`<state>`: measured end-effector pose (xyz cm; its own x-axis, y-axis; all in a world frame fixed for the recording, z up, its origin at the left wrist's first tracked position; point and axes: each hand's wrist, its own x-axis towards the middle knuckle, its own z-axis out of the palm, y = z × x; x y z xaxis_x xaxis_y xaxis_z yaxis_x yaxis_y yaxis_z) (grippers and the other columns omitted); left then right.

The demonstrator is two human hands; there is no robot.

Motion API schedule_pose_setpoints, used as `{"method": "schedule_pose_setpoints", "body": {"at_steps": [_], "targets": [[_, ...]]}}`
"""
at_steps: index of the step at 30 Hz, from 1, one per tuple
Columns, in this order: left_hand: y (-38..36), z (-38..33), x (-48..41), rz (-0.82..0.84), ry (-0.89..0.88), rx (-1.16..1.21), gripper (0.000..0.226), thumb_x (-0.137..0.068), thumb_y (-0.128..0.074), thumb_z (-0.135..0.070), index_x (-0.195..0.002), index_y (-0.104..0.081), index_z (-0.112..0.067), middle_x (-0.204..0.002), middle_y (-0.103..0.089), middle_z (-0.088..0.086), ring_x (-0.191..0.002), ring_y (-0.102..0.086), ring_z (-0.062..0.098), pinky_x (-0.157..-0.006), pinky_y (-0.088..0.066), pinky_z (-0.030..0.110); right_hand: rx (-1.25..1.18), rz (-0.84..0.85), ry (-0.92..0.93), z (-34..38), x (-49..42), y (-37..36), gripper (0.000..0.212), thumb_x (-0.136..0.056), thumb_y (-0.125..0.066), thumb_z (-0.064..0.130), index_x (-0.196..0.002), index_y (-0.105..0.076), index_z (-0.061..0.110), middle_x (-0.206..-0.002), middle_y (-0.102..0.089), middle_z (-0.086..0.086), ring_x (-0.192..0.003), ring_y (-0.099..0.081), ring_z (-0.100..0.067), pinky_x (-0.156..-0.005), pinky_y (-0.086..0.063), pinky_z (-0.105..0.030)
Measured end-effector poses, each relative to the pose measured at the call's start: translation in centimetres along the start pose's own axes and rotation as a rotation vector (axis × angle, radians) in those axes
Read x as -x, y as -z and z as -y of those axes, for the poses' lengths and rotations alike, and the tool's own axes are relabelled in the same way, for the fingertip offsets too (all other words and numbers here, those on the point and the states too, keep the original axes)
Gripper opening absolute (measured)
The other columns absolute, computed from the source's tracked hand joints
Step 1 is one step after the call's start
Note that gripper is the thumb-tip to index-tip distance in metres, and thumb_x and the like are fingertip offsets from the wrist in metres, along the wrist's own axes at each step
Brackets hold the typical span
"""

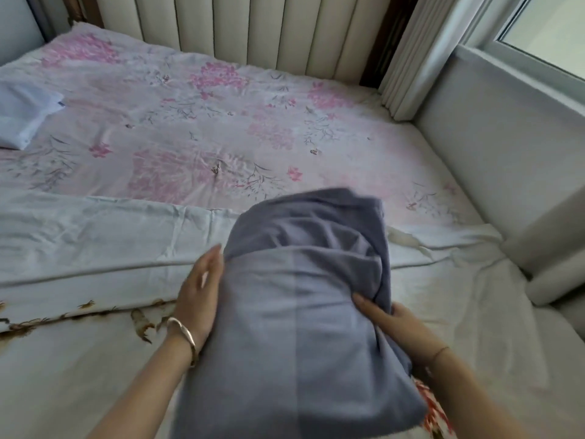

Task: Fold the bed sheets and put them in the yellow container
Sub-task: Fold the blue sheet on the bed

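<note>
Most of what we look down on is the bed, with a padded headboard at its far end and a window above the ledge on its right side. On the bed's far half lies a pink floral cover; on its near half lies a crumpled white quilt. Over the bed's near edge, close to us, we hold the grey-blue sheet, already folded into a thick, narrow bundle whose top flap is rumpled. A small white pillow sits at the bed's left edge. Our left hand is flat and relaxed, fingers straight, with the palm against the bundle's left side; it grips nothing. Our right hand has its thumb and fingers closed on a bunch of fabric at the bundle's right side. A thin bangle circles the left wrist. We judge the folding of this sheet to be nearly finished, with the bundle being squared between the hands. The yellow container is nowhere in view, so the next move likely calls for tidying the loose top flap, taking a firm two-handed hold so the layers do not slip, and turning away from the bed to find the container.
</note>
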<state>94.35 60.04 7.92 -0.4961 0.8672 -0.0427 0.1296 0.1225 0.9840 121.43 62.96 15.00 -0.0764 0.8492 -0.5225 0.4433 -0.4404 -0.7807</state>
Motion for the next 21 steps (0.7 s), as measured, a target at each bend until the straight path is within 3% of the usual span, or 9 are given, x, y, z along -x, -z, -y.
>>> {"method": "schedule_pose_setpoints", "body": {"at_steps": [2, 4, 6, 7, 9, 11, 14, 18, 21], "targets": [[-1.8, 2.8, 2.0, 0.153, 0.081, -0.194, 0.049, -0.095, -0.045, -0.040, -0.140, -0.041, -0.021, -0.142, -0.044, -0.003, -0.129, -0.041, 0.011, -0.104, -0.029, 0.020, 0.070, -0.070, -0.107, -5.5, -1.5, 0.4, 0.034, -0.082, -0.071, 0.032, -0.108, -0.064, 0.012, -0.088, -0.069, -0.001, -0.081, -0.064, -0.016, -0.067, -0.051, -0.025], [-3.4, 6.2, 4.6, 0.348, 0.145, -0.430, 0.078, -0.088, -0.036, -0.064, -0.149, -0.010, -0.023, -0.157, -0.017, 0.001, -0.143, -0.017, 0.014, -0.114, -0.018, 0.026, 0.199, -0.198, -0.165, -9.8, -2.5, -0.4, 0.057, -0.087, -0.065, 0.032, -0.135, -0.045, 0.009, -0.121, -0.058, -0.011, -0.107, -0.058, -0.026, -0.090, -0.048, -0.034], [-5.0, 9.4, 6.3, 0.452, 0.092, -0.758, 0.091, -0.069, -0.004, -0.079, -0.141, 0.017, -0.030, -0.155, 0.018, -0.003, -0.143, 0.014, 0.015, -0.117, -0.006, 0.036, 0.322, -0.311, 0.045, -11.8, -2.6, -2.3, 0.058, -0.092, -0.051, 0.043, -0.142, -0.035, 0.020, -0.144, -0.038, -0.002, -0.132, -0.039, -0.021, -0.108, -0.034, -0.032], [-5.9, 10.4, 6.9, 0.435, 0.034, -0.886, 0.090, -0.066, 0.006, -0.080, -0.141, 0.018, -0.032, -0.152, 0.025, -0.004, -0.141, 0.018, 0.017, -0.116, -0.005, 0.043, 0.401, -0.289, 0.216, -12.2, -2.4, -3.4, 0.055, -0.093, -0.039, 0.051, -0.143, -0.032, 0.029, -0.149, -0.030, 0.007, -0.138, -0.029, -0.015, -0.112, -0.027, -0.029], [-7.1, 10.9, 7.3, 0.392, -0.053, -1.036, 0.081, -0.081, 0.009, -0.072, -0.149, -0.008, -0.032, -0.156, -0.002, 0.003, -0.144, -0.003, 0.026, -0.111, -0.018, 0.053, 0.643, -0.202, 0.467, -12.3, -2.9, -6.1, 0.055, -0.093, -0.014, 0.059, -0.144, -0.023, 0.042, -0.154, -0.016, 0.017, -0.143, -0.012, -0.007, -0.117, -0.012, -0.027], [-8.5, 11.5, 6.9, 0.357, -0.069, -1.075, 0.063, -0.095, -0.004, -0.057, -0.143, -0.031, -0.028, -0.148, -0.038, 0.006, -0.136, -0.025, 0.030, -0.104, -0.024, 0.056, 0.792, -0.181, 0.560, -13.3, -5.1, -7.9, 0.054, -0.097, -0.008, 0.055, -0.147, -0.019, 0.041, -0.156, -0.014, 0.011, -0.145, -0.005, -0.011, -0.116, -0.004, -0.036], [-9.6, 12.6, 5.3, 0.322, -0.042, -1.120, 0.060, -0.095, -0.003, -0.054, -0.144, -0.028, -0.029, -0.147, -0.039, 0.006, -0.136, -0.025, 0.031, -0.104, -0.016, 0.056, 0.857, -0.154, 0.496, -14.4, -9.9, -8.8, 0.067, -0.084, 0.011, 0.068, -0.146, -0.001, 0.045, -0.156, 0.009, 0.012, -0.146, 0.009, -0.016, -0.113, 0.017, -0.040], [-11.1, 12.9, 3.3, 0.297, -0.004, -1.227, 0.077, -0.066, 0.035, -0.068, -0.138, 0.020, -0.044, -0.148, 0.026, -0.007, -0.144, 0.013, 0.030, -0.108, 0.011, 0.057, 0.831, -0.187, 0.334, -14.3, -15.5, -7.5, 0.079, -0.071, 0.012, 0.071, -0.145, 0.008, 0.045, -0.157, 0.014, 0.013, -0.145, 0.014, -0.013, -0.112, 0.019, -0.041], [-11.0, 12.4, 1.7, 0.319, 0.061, -1.198, 0.073, -0.068, 0.018, -0.074, -0.133, 0.031, -0.044, -0.141, 0.038, -0.014, -0.141, 0.025, 0.030, -0.111, 0.005, 0.057, 0.831, -0.161, 0.273, -13.7, -16.2, -6.7, 0.072, -0.083, -0.001, 0.065, -0.149, 0.004, 0.037, -0.157, 0.013, 0.013, -0.145, 0.013, -0.013, -0.115, 0.015, -0.041]]}}
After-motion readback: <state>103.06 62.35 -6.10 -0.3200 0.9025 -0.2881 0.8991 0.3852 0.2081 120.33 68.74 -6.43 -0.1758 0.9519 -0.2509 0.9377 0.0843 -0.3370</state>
